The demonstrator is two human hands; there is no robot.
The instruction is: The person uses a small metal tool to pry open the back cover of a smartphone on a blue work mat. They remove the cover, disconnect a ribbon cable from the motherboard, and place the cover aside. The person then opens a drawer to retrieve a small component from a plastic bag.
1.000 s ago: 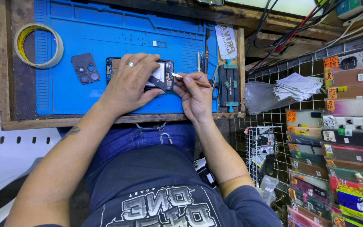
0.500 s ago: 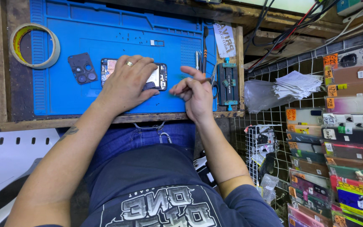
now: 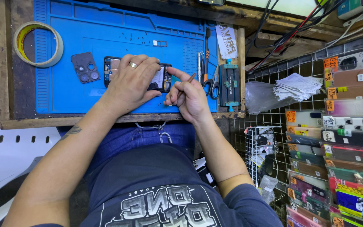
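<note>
Blue mat [image 3: 85,38] under an opened phone [image 3: 115,67] — thin, stiff, likely fragile with its insides bared, best gripped by the long edges, not the exposed board. Pinned flat beneath the left hand [image 3: 133,82], palm down, fingers spread across its right half; just right of it, the right hand [image 3: 188,94], loosely curled around a slim tool [image 3: 191,77], forefinger stretched to touch the phone's end — camera cover [image 3: 85,67] lying left.

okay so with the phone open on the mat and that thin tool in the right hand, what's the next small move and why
Probably bring the thin tool down to the opened phone. The left hand already pins the phone flat on the blue mat, and the right hand holds the tool just beside its near end.
</note>
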